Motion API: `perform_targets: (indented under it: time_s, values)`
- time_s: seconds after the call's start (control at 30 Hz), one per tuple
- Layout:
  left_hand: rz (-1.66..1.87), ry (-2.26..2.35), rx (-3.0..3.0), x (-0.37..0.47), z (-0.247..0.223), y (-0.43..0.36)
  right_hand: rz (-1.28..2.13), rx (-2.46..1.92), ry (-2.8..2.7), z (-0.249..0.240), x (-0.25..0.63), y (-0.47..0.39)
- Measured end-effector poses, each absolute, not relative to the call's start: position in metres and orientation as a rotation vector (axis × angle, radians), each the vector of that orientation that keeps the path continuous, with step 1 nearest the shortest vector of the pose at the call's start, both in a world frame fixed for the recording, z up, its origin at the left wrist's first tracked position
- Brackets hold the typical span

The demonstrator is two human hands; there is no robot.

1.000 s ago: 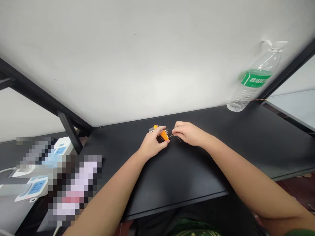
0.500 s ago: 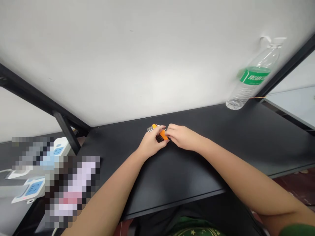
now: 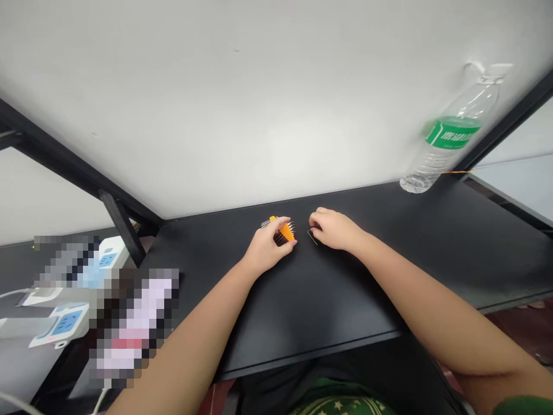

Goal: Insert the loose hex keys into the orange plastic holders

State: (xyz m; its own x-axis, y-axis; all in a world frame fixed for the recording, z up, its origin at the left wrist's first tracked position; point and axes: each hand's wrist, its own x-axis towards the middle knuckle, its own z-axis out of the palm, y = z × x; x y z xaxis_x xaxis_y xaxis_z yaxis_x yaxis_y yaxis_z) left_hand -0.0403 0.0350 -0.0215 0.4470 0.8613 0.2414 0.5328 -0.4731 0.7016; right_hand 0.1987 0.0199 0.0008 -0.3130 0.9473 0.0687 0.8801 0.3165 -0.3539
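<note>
By the left hand [image 3: 266, 251], an orange holder [image 3: 286, 231] of metal rods is pinched between thumb and fingers at the middle of the black table [image 3: 302, 305]. Fingers of the right hand [image 3: 337, 229] are curled at a thin bent rod [image 3: 313, 237]; whether it is gripped cannot be told. A clear bottle [image 3: 451, 133] is set by the wall [image 3: 216, 115].

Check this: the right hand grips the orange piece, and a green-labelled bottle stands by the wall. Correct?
One slip: the head view shows the left hand, not the right hand, gripping the orange piece; the green-labelled bottle does stand by the wall.
</note>
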Motion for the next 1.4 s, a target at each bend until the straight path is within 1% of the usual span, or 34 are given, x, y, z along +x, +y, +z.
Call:
perform_targets:
  time_s: [0.1,0.33,0.4,0.5,0.57,0.7,0.8,0.97,1.4]
  values:
    - [0.779,1.166,2.172,-0.040,-0.022,0.035,0.389,-1.844,-2.324,0.002,0.198,0.022]
    - [0.768,1.160,2.184,-0.040,-0.021,0.036,0.379,-1.885,-2.491,0.010,0.183,0.011]
    - [0.767,1.162,2.184,-0.041,-0.022,0.036,0.413,-1.817,-2.486,0.012,0.189,0.010]
    - [0.770,1.160,2.195,-0.042,-0.024,0.036,0.516,-1.552,-2.560,0.014,0.201,0.009]
    - [0.776,1.145,2.204,-0.043,-0.024,0.037,0.521,-1.423,-2.658,0.016,0.203,0.007]
    - [0.778,1.135,2.206,-0.044,-0.024,0.036,0.401,-1.463,-2.766,0.017,0.190,0.001]
    - [0.790,1.121,2.220,-0.044,-0.023,0.035,0.429,-1.389,-2.704,0.017,0.179,-0.002]
    - [0.829,1.122,2.222,-0.043,-0.020,0.034,0.574,-1.354,-2.437,0.017,0.179,0.002]
    - [0.860,1.121,2.269,-0.041,-0.017,0.033,0.695,-1.247,-2.325,0.014,0.180,0.006]
